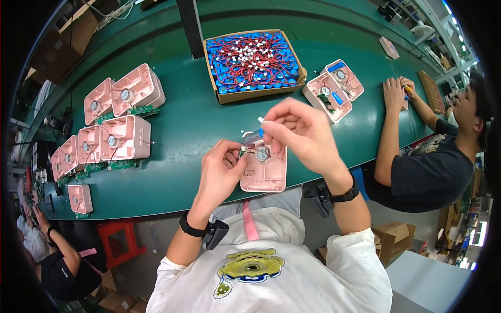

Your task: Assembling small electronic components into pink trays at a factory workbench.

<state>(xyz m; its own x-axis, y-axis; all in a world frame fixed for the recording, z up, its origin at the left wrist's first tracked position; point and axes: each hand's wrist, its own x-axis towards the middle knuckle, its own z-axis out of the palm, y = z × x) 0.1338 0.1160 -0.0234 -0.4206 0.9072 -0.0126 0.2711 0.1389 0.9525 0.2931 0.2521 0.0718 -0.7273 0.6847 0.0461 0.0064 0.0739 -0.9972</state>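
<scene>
In front of me on the green bench lies an open pink plastic housing [263,181] with a round speaker [262,153] inside. My left hand [219,164] is closed at its left edge, pinching a small green circuit board [242,152]. Above the housing's upper right, my right hand [302,135] is closed on a blue battery, its white plug [261,119] sticking out by the thumb and forefinger. Most of the battery is hidden by the fingers. Thin wires run between the hands.
A cardboard box [224,97] of blue batteries with red leads stands beyond my hands. Several pink housings [138,136] with boards lie at left; two more [315,86] holding batteries are at right. A dark post [190,28] rises behind. Co-workers sit on both sides, one's hands [394,94] at far right.
</scene>
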